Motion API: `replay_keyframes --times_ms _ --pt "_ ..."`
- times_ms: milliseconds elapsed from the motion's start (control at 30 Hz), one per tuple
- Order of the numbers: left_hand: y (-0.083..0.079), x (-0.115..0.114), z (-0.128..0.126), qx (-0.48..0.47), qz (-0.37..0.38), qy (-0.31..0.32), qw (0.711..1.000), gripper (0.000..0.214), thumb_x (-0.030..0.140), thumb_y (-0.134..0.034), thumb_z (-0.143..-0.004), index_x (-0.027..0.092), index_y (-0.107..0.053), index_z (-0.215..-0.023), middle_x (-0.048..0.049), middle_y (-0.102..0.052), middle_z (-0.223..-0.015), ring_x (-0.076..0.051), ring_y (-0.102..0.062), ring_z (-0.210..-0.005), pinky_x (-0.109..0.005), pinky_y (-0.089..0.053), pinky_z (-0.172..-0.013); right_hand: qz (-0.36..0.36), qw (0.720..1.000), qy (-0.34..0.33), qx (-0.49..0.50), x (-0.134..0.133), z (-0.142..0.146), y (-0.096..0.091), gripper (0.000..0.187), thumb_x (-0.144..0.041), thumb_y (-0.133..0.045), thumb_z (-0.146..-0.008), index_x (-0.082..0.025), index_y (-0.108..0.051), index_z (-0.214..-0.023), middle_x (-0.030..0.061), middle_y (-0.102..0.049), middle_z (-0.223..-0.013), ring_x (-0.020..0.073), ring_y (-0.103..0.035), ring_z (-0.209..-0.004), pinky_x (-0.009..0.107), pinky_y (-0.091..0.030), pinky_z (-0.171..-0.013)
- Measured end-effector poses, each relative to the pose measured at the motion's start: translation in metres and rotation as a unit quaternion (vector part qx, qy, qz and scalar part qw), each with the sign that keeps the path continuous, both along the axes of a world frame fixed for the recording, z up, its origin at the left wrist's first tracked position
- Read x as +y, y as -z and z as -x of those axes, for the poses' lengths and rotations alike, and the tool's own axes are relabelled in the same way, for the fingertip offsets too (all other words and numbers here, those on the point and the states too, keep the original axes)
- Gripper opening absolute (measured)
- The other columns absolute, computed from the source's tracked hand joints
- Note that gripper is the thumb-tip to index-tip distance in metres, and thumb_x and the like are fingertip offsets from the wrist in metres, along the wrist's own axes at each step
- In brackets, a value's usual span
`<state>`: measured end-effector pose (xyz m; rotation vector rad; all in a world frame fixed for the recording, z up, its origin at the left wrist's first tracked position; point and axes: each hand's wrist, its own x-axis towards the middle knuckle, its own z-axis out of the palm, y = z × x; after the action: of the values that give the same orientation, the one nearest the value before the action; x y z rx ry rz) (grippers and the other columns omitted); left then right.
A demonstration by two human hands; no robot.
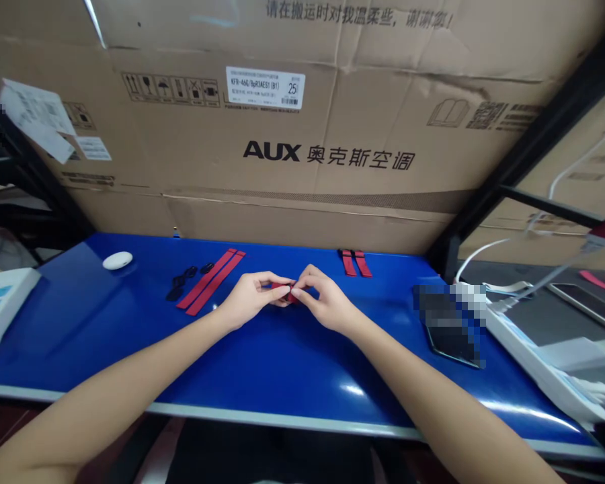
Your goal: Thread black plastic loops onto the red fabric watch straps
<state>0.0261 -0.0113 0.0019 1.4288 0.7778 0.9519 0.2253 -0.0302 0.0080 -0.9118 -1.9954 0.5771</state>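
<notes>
My left hand [252, 299] and my right hand [323, 299] meet over the middle of the blue table [282, 363]. Both pinch a small red strap piece [284, 291] between their fingertips; most of it is hidden by the fingers. Two long red straps [210, 281] lie flat to the left of my left hand. A few small black rings or buckles [184, 279] lie beside them. A pair of short red straps [355, 263] lies further back, to the right of my right hand.
A large AUX cardboard box [302, 134] stands behind the table. A white oval object [117, 260] lies at the back left, a white box [0, 302] at the left edge. A dark phone [451, 326] and a white power strip [539, 363] sit at the right.
</notes>
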Motion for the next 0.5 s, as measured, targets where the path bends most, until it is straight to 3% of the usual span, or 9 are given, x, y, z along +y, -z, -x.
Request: replay_keyframes --times_ms 233,333,500 --pt "0.0 -0.001 -0.001 0.08 -0.003 0.056 0.995 0.039 0.037 -0.078 -0.071 0.011 -0.073 -0.099 -0.0121 -0.074 -0.092 -0.023 -0.071 -0.077 -0.041 -0.059 -0.079 -0.005 0.993 -0.061 -0.099 -0.003 -0.01 -0.009 0.024 -0.034 -0.058 -0.089 -0.019 -0.066 -0.073 0.005 -0.056 -0.08 0.0183 -0.051 -0.082 0.035 -0.041 -0.08" --pt "-0.003 -0.002 0.0 0.079 0.012 0.074 0.994 0.039 0.038 -0.076 -0.074 0.01 -0.071 -0.101 -0.0129 -0.074 -0.095 -0.024 -0.071 -0.081 -0.042 -0.057 -0.082 0.027 0.997 -0.046 -0.059 0.001 -0.012 -0.006 0.023 -0.036 -0.062 -0.087 -0.019 -0.069 -0.074 0.0043 -0.056 -0.079 0.0181 -0.052 -0.082 0.035 -0.042 -0.08" --pt "-0.003 0.0 0.002 0.044 0.006 0.067 0.997 0.052 0.028 -0.08 -0.07 0.014 -0.063 -0.117 -0.0118 -0.071 -0.107 -0.024 -0.07 -0.093 -0.043 -0.053 -0.091 0.151 0.986 -0.045 0.046 0.007 -0.013 0.001 0.023 -0.04 -0.063 -0.084 -0.018 -0.07 -0.081 0.0042 -0.06 -0.091 0.0165 -0.058 -0.085 0.032 -0.044 -0.083"
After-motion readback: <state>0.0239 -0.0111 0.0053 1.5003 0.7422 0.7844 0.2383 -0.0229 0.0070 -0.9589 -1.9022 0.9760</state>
